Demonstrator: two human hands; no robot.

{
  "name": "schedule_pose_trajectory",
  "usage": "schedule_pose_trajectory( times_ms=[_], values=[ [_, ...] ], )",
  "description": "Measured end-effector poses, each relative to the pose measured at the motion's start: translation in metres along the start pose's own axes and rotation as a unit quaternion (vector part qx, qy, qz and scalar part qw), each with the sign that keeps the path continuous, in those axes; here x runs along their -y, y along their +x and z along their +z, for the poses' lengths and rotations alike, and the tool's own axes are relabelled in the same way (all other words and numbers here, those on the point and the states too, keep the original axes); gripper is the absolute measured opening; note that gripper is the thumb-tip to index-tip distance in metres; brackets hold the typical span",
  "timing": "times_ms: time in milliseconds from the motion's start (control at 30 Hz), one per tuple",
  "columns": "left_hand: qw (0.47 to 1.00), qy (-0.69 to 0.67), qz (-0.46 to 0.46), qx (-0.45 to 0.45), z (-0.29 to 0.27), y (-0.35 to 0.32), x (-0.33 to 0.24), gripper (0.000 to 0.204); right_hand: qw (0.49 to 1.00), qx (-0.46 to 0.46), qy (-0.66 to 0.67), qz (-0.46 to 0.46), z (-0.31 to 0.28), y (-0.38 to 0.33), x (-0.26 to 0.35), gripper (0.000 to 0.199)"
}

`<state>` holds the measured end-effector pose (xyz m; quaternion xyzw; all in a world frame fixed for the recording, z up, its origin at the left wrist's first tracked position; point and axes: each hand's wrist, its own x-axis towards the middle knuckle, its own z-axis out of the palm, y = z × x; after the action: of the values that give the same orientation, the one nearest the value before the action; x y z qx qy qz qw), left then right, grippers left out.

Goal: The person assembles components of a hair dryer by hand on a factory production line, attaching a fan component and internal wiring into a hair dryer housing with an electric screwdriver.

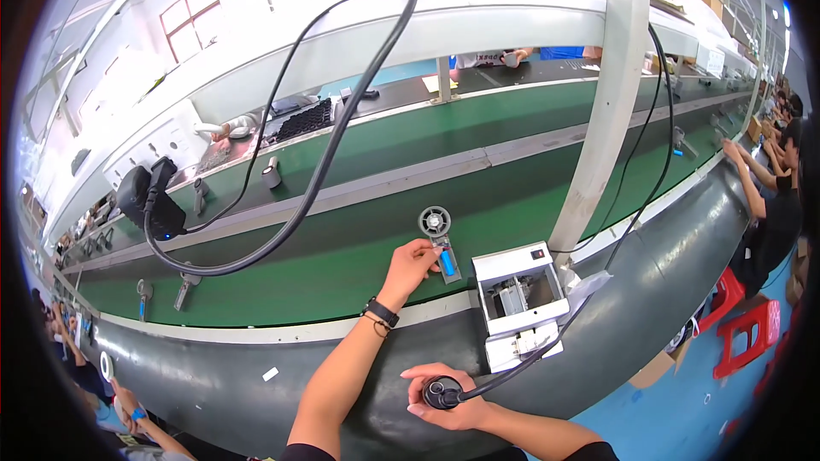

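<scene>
My left hand (410, 263) reaches out over the green conveyor belt (359, 248) and touches the handle of a small grey hand-held fan (439, 235) that has a round grille head and a blue strip on its handle. The fan lies flat on the belt. My right hand (444, 397) rests on the dark bench edge, curled around a black round tool (442, 393) whose black cable runs up and to the right.
A white box-shaped machine (518, 300) sits on the bench right of my hands. A white post (598, 111) rises behind it. More grey fans (184, 286) lie along the belt. A thick black cable (333, 145) loops overhead. Other people (769, 205) work at right beside red stools (752, 333).
</scene>
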<state>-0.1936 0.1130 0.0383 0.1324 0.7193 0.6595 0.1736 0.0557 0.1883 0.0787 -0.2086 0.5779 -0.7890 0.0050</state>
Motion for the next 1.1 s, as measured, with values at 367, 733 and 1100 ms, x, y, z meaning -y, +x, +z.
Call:
schedule_pose_trajectory(
  times_ms=[367,733,1100],
  values=[
    [0.999,0.027,0.007,-0.029,-0.044,-0.016,0.006,0.025,1.000,0.004,-0.009,0.004,0.000,-0.002,-0.002,0.048],
    [0.936,0.231,0.211,-0.163,-0.028,-0.115,-0.006,0.011,1.000,-0.012,-0.013,0.022,0.001,-0.001,-0.001,0.050],
    [0.965,0.203,0.149,0.069,-0.016,-0.215,0.016,0.041,0.994,0.052,-0.092,0.026,-0.004,0.008,-0.018,0.050]
  ],
)
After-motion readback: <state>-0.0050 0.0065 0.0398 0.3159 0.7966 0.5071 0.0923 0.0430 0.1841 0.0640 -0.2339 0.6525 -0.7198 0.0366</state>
